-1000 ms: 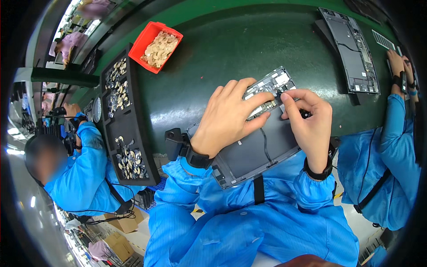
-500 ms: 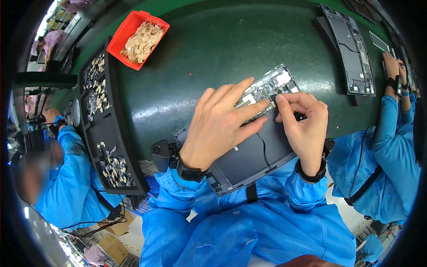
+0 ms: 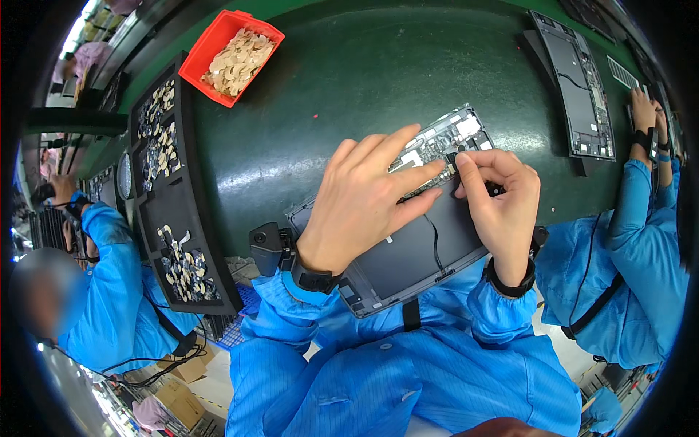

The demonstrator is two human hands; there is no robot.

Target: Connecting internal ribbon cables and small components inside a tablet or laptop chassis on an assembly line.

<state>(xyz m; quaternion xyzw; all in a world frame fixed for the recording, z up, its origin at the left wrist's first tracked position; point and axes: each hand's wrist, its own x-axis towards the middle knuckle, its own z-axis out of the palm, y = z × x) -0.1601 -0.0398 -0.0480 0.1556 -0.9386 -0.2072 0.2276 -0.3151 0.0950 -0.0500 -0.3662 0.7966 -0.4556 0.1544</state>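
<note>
An opened laptop base (image 3: 400, 262), dark grey, lies tilted on the table close to my body. Along its far side runs a circuit board (image 3: 422, 153), partly under my left hand (image 3: 368, 197). That hand is open, fingers spread, its index fingertip on or just over the board. At the board's right part, my right hand (image 3: 504, 197) is closed, thumb and index finger pinched at a small dark round piece (image 3: 461, 148). The fingers hide most of this piece, so its kind cannot be made out. A dark cable (image 3: 436, 244) crosses the base.
A black tray (image 3: 207, 226) at left holds many small round pieces with dark parts. Behind it stands a red bin (image 3: 196, 65) of pale round flakes. Another opened laptop base (image 3: 571, 87) sits far right. Co-workers in blue sit on both sides.
My hands stay almost in place over the board, the right still pinching. The whole view has shifted slightly. At left, the co-worker's arm and hand have moved.
</note>
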